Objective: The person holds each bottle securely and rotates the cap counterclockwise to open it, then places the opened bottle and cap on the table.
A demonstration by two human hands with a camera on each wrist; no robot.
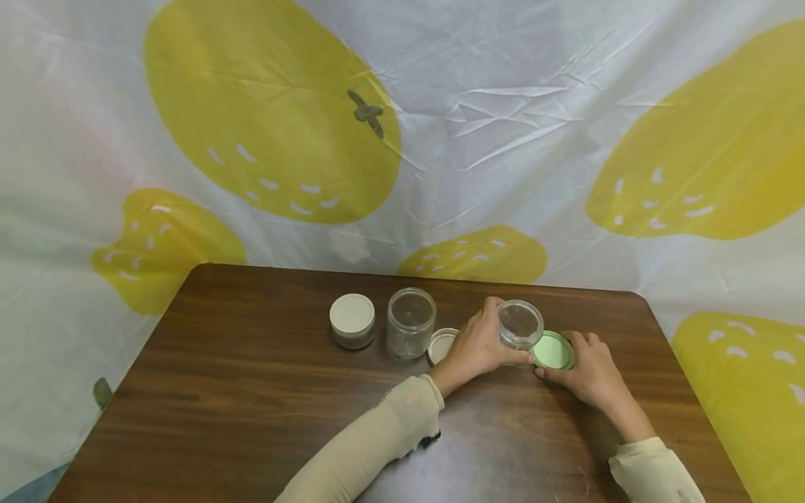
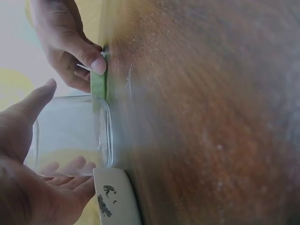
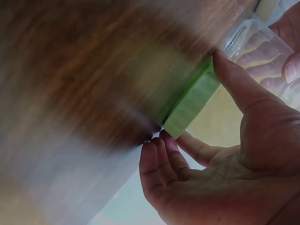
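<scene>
A clear jar (image 1: 520,323) stands upright at the right part of the table. My left hand (image 1: 479,344) is curled around it, with the thumb on the near side and the fingers behind. Right beside the jar, a green lid (image 1: 553,351) lies flat at table level. My right hand (image 1: 588,370) pinches this lid by its edges between thumb and fingers, as the right wrist view also shows. A whitish lid (image 1: 442,344) lies under the left wrist, partly hidden; dark worn marks show on its side (image 2: 115,197) in the left wrist view.
Left of the hands stand a taller clear jar (image 1: 411,323) without a lid and a short jar with a white lid (image 1: 352,320). The brown wooden table (image 1: 251,405) ends at a hanging cloth (image 1: 478,140) with yellow fruit prints.
</scene>
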